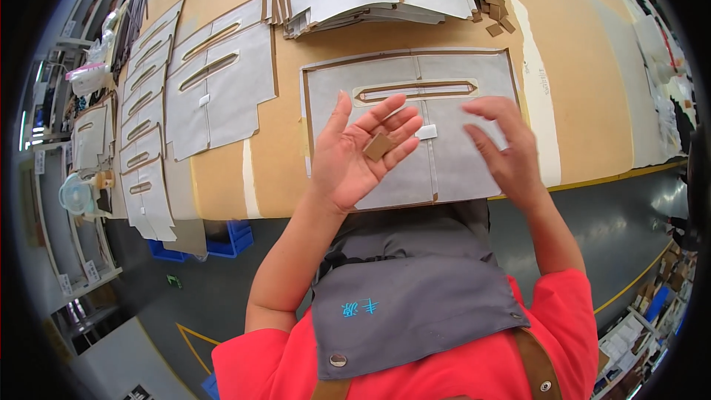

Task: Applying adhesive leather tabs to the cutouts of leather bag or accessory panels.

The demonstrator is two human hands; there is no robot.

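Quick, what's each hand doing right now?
Left hand: open, palm up, small brown piece resting on it.
Right hand: open, curved, nothing visible in it.

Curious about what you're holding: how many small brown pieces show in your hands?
1: a brown piece on the open left hand. More may hide beneath; none shows in the right hand.

Bright, even light covers my flat tan tabletop [592, 104]; the glossy grey floor [592, 230] catches glare. My bare right hand [511, 144] looks slightly blurred (my left hand [344, 167] is crisper), and white-framed shelving [100, 280] bends toward the black rim.
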